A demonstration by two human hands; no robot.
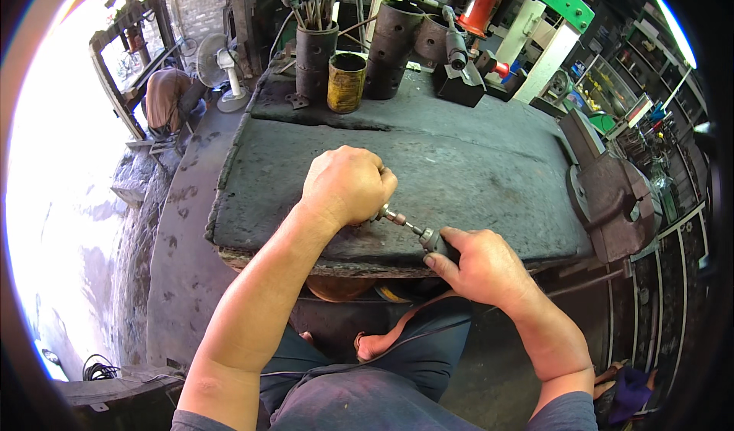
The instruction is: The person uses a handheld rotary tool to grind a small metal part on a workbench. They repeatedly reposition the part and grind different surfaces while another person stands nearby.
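My right hand (485, 267) is wrapped round a hand-held die grinder (430, 240) with a dark grey body, above the near edge of the workbench (489, 179). Its thin shaft points up and left, ending in a brownish bit (395, 217) right beside my left hand. My left hand (350, 185) is closed in a fist over the bench, left of the bit. A bit of metal shows under its fingers, but what it grips is mostly hidden. Whether the bit touches that piece cannot be made out.
At the bench's back stand a yellow can (346, 87), dark metal cylinders (392, 49) with tools, and a black block (459, 87). A bench vise (615, 202) is fixed at the right. A white fan (228, 76) and a bent-over person (168, 98) are at far left.
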